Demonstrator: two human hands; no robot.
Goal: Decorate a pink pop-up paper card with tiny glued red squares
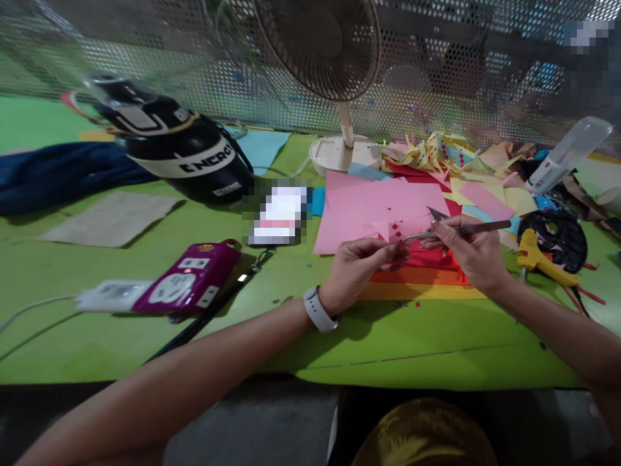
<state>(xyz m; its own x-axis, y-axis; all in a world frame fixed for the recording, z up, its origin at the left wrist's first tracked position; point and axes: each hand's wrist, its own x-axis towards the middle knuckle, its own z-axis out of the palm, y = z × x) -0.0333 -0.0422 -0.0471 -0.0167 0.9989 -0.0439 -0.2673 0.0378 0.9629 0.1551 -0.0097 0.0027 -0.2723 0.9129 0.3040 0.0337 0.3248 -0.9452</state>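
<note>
Above the layered coloured paper, near the front edge of the green table [272,336]: both hands at close work. Left hand [356,268] curled, thumb and forefinger drawn near each other; whether they are closed on a scrap, cannot tell. Right hand [478,252] wrapped around slim metal tweezers [485,226], fingers bent, tips of the tool reaching to the left fingertips. Dark pointed blade [437,213] juts up by the right thumb; how it is held, unclear.

Small red paper bits [396,226] lie on the pink sheet [359,200], just beyond the left fingertips. Judged to be near weightless, thin, easily creased, apt to skid; best nipped lightly at one corner or edge. Tweezers look rigid, smooth, light; steadiest held mid-shank, between thumb and fingers, points left free
</note>
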